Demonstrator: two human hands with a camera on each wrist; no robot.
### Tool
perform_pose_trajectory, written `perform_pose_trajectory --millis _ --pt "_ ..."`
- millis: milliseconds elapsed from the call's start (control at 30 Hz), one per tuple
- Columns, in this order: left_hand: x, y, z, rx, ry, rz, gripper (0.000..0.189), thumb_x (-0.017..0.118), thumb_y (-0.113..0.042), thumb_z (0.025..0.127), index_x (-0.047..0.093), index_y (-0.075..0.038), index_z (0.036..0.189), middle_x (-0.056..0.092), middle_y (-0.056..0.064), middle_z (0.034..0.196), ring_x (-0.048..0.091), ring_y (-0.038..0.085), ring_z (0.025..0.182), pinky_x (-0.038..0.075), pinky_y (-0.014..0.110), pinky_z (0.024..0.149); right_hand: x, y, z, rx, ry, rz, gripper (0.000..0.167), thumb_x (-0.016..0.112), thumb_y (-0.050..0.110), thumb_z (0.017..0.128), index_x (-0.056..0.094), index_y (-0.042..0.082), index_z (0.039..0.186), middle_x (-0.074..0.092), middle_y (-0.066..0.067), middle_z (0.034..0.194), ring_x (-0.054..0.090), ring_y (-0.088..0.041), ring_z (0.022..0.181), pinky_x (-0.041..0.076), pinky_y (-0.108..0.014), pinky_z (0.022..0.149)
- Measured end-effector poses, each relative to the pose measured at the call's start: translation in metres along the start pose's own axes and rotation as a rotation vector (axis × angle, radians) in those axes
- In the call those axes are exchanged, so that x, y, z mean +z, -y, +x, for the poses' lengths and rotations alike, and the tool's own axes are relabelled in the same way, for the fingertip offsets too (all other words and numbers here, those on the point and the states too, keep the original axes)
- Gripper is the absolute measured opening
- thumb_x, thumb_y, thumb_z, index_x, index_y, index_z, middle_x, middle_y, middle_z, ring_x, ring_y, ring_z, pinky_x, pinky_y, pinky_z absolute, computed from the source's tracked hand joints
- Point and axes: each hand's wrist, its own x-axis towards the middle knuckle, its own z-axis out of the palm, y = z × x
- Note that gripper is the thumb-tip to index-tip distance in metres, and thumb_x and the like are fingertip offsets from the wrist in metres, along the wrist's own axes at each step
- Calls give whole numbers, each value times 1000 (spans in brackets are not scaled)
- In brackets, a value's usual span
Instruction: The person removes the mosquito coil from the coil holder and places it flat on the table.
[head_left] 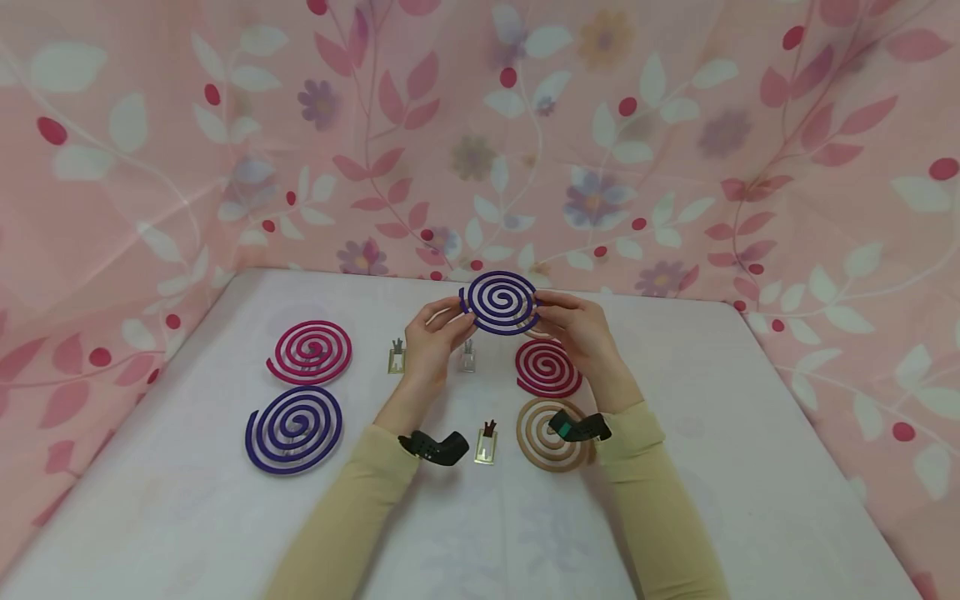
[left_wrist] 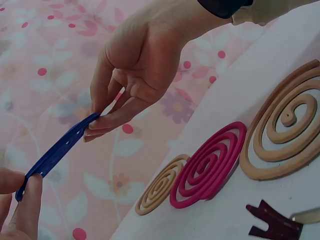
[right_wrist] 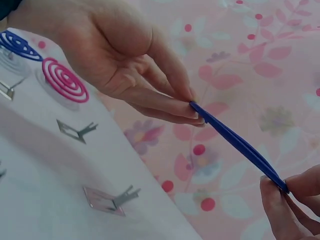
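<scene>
A dark blue-purple mosquito coil [head_left: 501, 300] is held up above the far part of the table by both hands. My left hand [head_left: 433, 340] pinches its left edge between thumb and fingers, while the right hand [head_left: 582, 335] pinches the opposite edge. Both wrist views show the coil nearly edge-on, slightly bowed in the right wrist view. Below the right hand lie a pink coil [head_left: 549, 368] and a tan coil [head_left: 528, 433]. Another tan coil [left_wrist: 159, 187] lies farther back, mostly hidden in the head view.
On the left lie a pink coil [head_left: 313, 350] and, nearer, a blue-purple coil [head_left: 297, 425]. Small metal coil stands sit between the groups: a gold-edged one [head_left: 397, 358], a silvery one [head_left: 468, 360] and a front one [head_left: 486, 447]. Floral cloth [head_left: 480, 150] hangs behind the white table [head_left: 187, 533].
</scene>
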Motion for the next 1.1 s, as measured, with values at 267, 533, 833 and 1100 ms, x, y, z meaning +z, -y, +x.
perform_pose_trajectory --millis 267,533,833,1100 --pt "28 15 6 1 -27 -62 36 68 11 87 61 1 121 67 24 124 72 17 94 60 30 83 -25 11 2 -21 -9 -17 35 58 -7 96 57 -13 130 75 -1 96 72 -10 82 59 -22 80" --pt "56 29 7 35 -42 -45 36 71 8 86 62 0 120 70 22 119 73 18 90 60 33 83 -50 18 1 -52 4 83 25 56 -12 95 76 0 105 76 -5 96 73 -13 83 60 -25 81" --pt "75 51 7 19 -59 -5 39 70 4 88 61 -1 125 69 21 121 70 13 88 60 27 82 -76 21 6 -59 -3 41 27 55 -11 95 76 3 104 76 -4 99 74 -13 86 59 -25 83" --pt "93 66 7 11 -97 45 39 69 0 88 62 -2 126 70 17 121 70 19 97 59 27 86 -95 21 10 -34 -25 3 28 55 -12 95 69 -5 118 75 -2 99 73 -12 87 59 -25 83"
